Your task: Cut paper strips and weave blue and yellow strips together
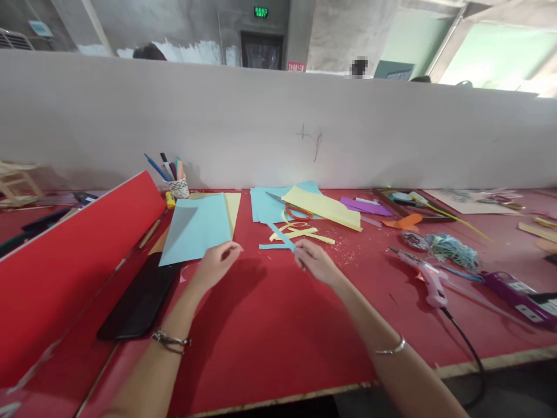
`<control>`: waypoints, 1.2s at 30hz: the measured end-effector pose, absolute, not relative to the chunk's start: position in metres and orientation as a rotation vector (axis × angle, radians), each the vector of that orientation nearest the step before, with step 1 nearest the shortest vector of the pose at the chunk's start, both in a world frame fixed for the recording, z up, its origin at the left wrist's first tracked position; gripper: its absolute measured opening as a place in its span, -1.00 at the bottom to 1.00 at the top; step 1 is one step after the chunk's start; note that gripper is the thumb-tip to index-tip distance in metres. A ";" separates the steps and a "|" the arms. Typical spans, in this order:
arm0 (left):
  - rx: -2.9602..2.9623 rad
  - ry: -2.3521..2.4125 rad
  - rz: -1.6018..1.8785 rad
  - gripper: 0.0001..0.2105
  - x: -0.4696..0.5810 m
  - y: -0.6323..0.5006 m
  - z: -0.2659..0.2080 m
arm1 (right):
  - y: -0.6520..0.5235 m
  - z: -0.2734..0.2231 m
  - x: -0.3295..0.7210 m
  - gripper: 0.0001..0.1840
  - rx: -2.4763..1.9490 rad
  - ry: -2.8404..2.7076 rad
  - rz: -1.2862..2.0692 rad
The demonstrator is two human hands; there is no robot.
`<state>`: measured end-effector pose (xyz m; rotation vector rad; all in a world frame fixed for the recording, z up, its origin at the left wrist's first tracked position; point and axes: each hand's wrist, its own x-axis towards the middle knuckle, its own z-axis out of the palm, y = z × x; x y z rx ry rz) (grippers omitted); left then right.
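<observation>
A narrow blue paper strip is pinched in the right hand, reaching forward and leftward from the fingertips; its near end is lost within the grip. The left hand is curled with nothing visible in it; whether its fingertips meet, I cannot tell. Both are above a red bench whose raw front edge shows below the right forearm. Just ahead of the right hand lie cut yellow strips, with tiny scraps scattered to the right; farther ahead are blue sheets and a yellow sheet. Another blue sheet lies just ahead of the left hand. A white partition crosses behind everything, and over it appear bare grey walls, a dark door and a lit green exit sign. The yellow sheet partly covers the red-handled scissors; a purple power strip, well right of the right hand, is cut off by the picture's edge, and only the tops of heads show past the partition. Ahead and left of the left hand, a patterned cup holds pens. Ahead and right of the right hand, a brown tray holds small pale items too indistinct to name.
</observation>
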<state>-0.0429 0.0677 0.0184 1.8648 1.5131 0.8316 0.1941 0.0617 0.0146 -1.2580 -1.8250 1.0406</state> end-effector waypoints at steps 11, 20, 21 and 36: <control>1.275 0.889 1.171 -0.71 -0.019 0.061 0.012 | 0.040 0.013 0.166 -0.74 -0.586 -1.736 2.116; 1.192 0.994 1.098 -0.82 -0.009 0.056 0.013 | 0.041 0.013 0.161 -0.76 -0.918 -1.851 1.660; 1.246 1.013 1.008 -0.82 -0.004 0.052 0.012 | 0.042 0.010 0.160 -0.78 -1.005 -1.758 1.474; 1.748 1.168 0.551 -0.82 0.025 0.028 0.012 | 0.044 0.002 0.153 -0.70 -1.196 -1.617 1.075</control>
